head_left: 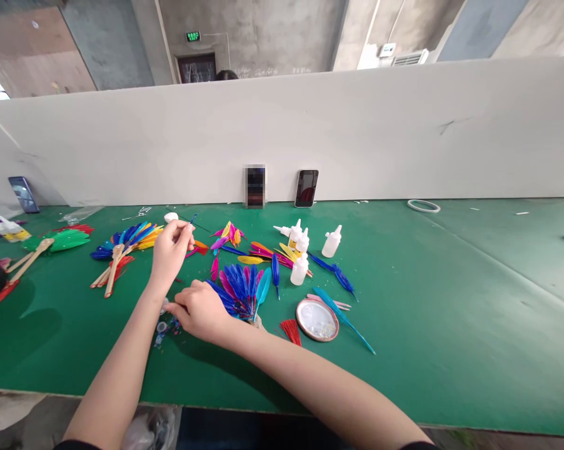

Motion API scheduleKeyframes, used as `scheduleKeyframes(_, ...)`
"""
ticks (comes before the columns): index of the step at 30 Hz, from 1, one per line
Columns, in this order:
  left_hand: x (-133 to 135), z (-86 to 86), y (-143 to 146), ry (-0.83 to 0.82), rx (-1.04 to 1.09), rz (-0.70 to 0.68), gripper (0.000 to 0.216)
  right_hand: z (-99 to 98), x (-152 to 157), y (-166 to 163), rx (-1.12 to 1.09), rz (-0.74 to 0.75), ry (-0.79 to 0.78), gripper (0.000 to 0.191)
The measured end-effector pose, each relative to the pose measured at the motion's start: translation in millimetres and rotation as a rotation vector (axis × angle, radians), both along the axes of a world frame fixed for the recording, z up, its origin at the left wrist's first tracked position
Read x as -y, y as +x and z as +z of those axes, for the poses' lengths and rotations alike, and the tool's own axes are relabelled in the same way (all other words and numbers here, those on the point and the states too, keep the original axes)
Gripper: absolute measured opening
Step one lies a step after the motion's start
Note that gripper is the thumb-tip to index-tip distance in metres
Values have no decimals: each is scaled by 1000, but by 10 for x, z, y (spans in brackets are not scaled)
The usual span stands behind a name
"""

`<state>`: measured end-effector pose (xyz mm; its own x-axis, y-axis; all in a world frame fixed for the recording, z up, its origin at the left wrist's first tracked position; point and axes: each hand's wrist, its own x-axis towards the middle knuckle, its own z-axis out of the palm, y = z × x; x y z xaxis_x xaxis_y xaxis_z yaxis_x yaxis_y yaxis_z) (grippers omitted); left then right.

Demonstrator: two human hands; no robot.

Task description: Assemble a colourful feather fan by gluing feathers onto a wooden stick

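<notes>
My left hand (171,250) is raised a little above the green table (451,300), its fingers pinched on a thin blue-tipped stick (192,220) beside a small white cap (171,217). My right hand (199,310) rests on the table with its fingers closed on something small I cannot make out, next to small clear containers (161,326). A fan of blue and magenta feathers (239,289) lies just right of that hand.
Finished feather fans on wooden sticks (122,245) and a green one (59,240) lie left. Three white glue bottles (301,250), loose feathers (342,314), a round dish (316,320) and a red tassel (291,330) sit right. Two phones (306,187) lean on the white partition. A tape ring (423,205) lies far right.
</notes>
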<state>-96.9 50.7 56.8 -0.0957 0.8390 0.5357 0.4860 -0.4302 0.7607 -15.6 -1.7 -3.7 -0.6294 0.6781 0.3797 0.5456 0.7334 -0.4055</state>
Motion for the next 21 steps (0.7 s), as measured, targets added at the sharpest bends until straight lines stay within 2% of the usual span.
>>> scheduleKeyframes(4, 12, -3, 20, 3, -29, 15, 12, -13, 3, -31, 13, 6, 35, 18)
scheduleKeyframes(9, 27, -14, 54, -5, -79, 24, 13, 1, 17, -23, 68, 29, -5, 30)
scheduleKeyframes(12, 28, -23, 63, -6, -126, 17, 12, -5, 37, -1, 90, 27, 45, 18)
scheduleKeyframes(15, 12, -49, 55, -21, -143, -9, 13, -1, 40, 29, 85, 22, 51, 25)
scheduleKeyframes(18, -23, -97, 35, -58, -159, -35, 15, 36, 25, 94, 50, -10, -1, 22)
scheduleKeyframes(21, -60, -150, 27, -124, -204, -49, 14, 91, 23, 239, -33, -98, 43, 21)
